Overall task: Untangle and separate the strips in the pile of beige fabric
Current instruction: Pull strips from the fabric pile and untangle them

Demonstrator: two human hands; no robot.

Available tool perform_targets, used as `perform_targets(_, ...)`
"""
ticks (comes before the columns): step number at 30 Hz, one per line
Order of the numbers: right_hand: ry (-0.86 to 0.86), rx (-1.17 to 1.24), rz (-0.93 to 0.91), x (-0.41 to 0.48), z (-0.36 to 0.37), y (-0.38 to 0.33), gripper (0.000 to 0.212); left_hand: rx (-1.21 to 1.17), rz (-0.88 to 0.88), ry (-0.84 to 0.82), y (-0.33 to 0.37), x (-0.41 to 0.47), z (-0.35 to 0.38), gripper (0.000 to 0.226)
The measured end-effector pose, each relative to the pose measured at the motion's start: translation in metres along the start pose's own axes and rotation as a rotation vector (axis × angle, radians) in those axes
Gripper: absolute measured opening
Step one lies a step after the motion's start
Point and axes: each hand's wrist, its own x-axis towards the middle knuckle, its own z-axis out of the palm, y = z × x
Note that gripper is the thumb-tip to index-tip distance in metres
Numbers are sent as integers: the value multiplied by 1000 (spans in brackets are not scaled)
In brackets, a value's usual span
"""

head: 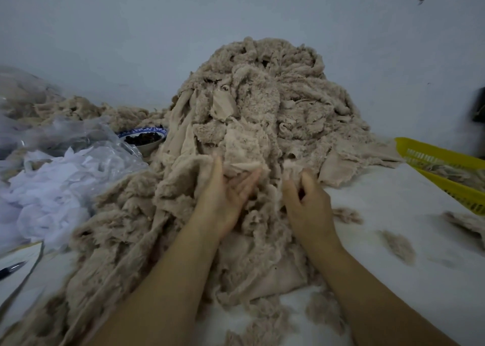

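A tall pile of beige fabric (pixel 262 104), fuzzy fleece with frayed edges, heaps on the white table (pixel 393 214) by the far wall. At its near foot the left hand (pixel 225 198) lies straight-fingered, palm up, under a smooth flap. The right hand (pixel 307 201) curls, pinching a fluffy strip (pixel 291 168).

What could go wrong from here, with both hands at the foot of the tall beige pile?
1. The pile rises high above the left hand and the right hand. A tug on the strip that the right hand grips may make the pile slide down.
2. The bowl with dark contents sits against the pile's left edge. A dragged strip could tip it.
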Motion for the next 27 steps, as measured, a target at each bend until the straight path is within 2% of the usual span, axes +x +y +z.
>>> perform_targets(2,41,2,6,0,-1,2,40,416,62,-1,-8,-6,2,70)
perform_targets(3,73,17,21,1,-3,2,38,541,129,8,-12,-8,1,73)
perform_targets(5,122,51,56,1,-5,2,35,646,229,41,-17,-12,1,68)
perform_targets(7,139,75,88,1,-6,2,33,673,288,35,-16,-12,2,50)
perform_targets(8,150,78,95,1,-7,2,33,763,307,20,-13,-13,3,48)
perform_targets(10,176,74,74,1,-7,2,33,1197,323,3,-10,-15,1,61)
perform_targets(12,178,84,40,2,-8,3,34,1740,455,67,-12,-19,0,66)
perform_targets(14,173,126,35,3,-8,5,34,1959,687,205,-12,-27,6,66)
perform_targets(16,169,164,40,3,-8,7,34,1855,946,271,-9,-29,9,64)
perform_targets(17,168,173,41,3,-8,6,33,1730,1026,208,-7,-28,9,60)
perform_targets(18,167,180,39,3,-7,5,32,1617,1026,75,-8,-27,10,52)
perform_targets(20,161,206,27,2,-6,3,29,1544,828,-218,-14,-26,11,25)
perform_targets(22,141,231,-4,0,-5,2,27,1615,594,-324,-26,-24,6,18)
perform_targets(24,112,231,-11,1,-5,3,28,1535,435,-282,-30,-21,1,30)
perform_targets(25,84,227,0,3,-5,5,26,1405,380,-223,-28,-20,1,32)
perform_targets(27,-10,212,40,5,-6,8,28,909,191,-133,-18,-18,2,33)
